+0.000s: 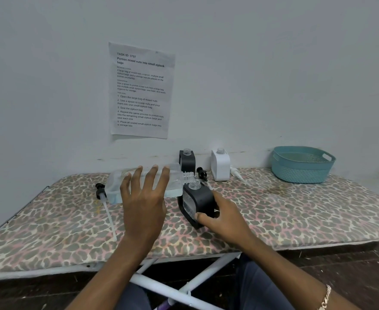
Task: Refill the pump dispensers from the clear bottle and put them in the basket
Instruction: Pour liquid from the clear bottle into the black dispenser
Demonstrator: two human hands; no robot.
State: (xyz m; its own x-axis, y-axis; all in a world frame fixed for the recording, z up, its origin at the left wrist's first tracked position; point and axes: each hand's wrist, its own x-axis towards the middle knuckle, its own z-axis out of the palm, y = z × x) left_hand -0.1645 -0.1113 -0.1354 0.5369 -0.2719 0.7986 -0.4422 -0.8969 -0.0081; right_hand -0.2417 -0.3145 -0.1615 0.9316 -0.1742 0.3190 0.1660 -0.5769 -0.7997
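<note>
A large clear bottle (175, 177) lies sideways above the board, its open neck pointing right at the mouth of a black dispenser (201, 201). My left hand (144, 198) is spread over the bottle's near side and holds it. My right hand (222, 217) grips the black dispenser, which has no pump and tilts slightly left. A second black dispenser (187, 162) and a white dispenser (220, 166) stand open by the wall. The teal basket (302, 164) sits at the far right with nothing visible in it.
Everything rests on a leopard-print ironing board (61, 231) against a pale wall. A black pump with a long tube (101, 193) lies left of the bottle. Another black pump (202, 172) and a white pump (236, 173) lie near the white dispenser. A printed sheet (141, 90) hangs on the wall.
</note>
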